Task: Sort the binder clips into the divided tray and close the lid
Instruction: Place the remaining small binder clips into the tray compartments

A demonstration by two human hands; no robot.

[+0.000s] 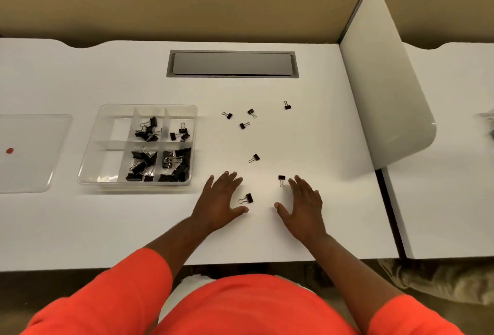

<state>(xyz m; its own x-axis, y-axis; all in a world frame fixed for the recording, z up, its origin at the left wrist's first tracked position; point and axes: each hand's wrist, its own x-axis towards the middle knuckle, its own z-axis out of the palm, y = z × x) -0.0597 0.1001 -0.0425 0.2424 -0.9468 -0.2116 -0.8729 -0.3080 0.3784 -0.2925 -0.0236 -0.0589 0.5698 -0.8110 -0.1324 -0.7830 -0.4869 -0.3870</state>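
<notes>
Sorting is partly done. Both hands, left hand (219, 199) and right hand (304, 202), lie flat, fingers spread, holding nothing, near the desk's (307, 238) front edge. Seven clips (246, 198) wait there; the tray (91, 159) and lid (29, 174) are toward its left edge. I think next is picking the nearest clip.

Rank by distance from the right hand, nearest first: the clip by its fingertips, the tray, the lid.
From the right hand:
1. Clip, just left of its fingertips.
2. Tray, left, past the left hand.
3. Lid, far left edge.

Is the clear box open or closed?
Open. The tray has no cover on it, so its clips show uncovered, and the lid lies flat on the table to its left.
</notes>
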